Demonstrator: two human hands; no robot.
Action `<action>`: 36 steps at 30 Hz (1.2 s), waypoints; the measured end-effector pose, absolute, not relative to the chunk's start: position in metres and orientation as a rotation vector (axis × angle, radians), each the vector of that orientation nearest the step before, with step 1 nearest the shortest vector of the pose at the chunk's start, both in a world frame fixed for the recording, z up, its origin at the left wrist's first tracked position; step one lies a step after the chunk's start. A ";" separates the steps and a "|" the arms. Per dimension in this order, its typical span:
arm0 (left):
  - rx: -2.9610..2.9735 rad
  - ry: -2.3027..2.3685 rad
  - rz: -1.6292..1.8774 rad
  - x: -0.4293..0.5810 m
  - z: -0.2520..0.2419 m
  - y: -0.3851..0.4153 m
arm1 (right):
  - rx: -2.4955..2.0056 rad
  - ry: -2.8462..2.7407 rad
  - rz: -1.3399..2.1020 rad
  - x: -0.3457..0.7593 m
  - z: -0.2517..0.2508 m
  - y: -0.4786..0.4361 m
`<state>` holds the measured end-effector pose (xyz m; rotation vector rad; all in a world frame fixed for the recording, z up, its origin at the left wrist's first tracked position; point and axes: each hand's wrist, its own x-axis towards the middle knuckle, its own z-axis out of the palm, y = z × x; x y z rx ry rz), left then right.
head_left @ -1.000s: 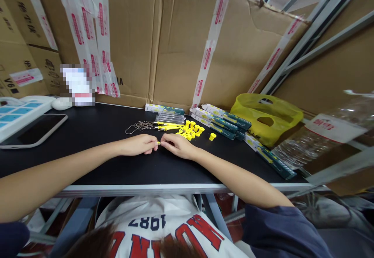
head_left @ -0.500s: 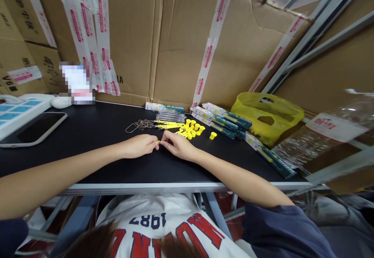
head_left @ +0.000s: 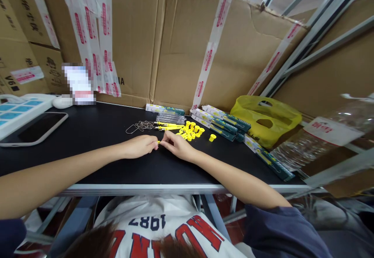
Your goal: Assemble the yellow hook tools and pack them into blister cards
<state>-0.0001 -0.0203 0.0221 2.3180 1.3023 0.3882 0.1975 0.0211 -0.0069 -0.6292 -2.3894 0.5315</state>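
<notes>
Both hands meet over the black table [head_left: 117, 172], fingertips almost touching. A small yellow piece [head_left: 158, 142] shows between them, mostly hidden by the fingers. My left hand [head_left: 140, 146] is closed in a pinch around its left end. My right hand [head_left: 176, 144] pinches at its other end with thumb and forefinger. Just beyond lie several yellow plastic caps [head_left: 193, 130] in a loose pile, one cap [head_left: 212, 137] apart on the right. Yellow rods with metal tips [head_left: 169, 127], clear tubes [head_left: 171, 118] and bent wire hooks [head_left: 142, 126] lie behind my hands.
Slim printed boxes [head_left: 216, 121] are stacked at the back right, with another box [head_left: 270, 158] nearer. A yellow plastic bag [head_left: 263, 117] and large clear bottle [head_left: 315, 141] stand right. A phone [head_left: 37, 128] and white power strip [head_left: 26, 108] lie left. Cardboard [head_left: 175, 47] walls the back.
The view has shifted slightly. Both hands keep their pinch on the small yellow piece in nearly the same place; the things on the table lie as before.
</notes>
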 end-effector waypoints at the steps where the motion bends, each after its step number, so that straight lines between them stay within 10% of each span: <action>1: 2.313 1.303 0.386 0.000 0.022 -0.020 | -0.622 -2.417 0.516 0.199 -0.005 0.022; 36: 2.362 1.426 0.358 0.008 0.020 -0.022 | -0.637 -2.240 0.608 0.198 -0.016 0.022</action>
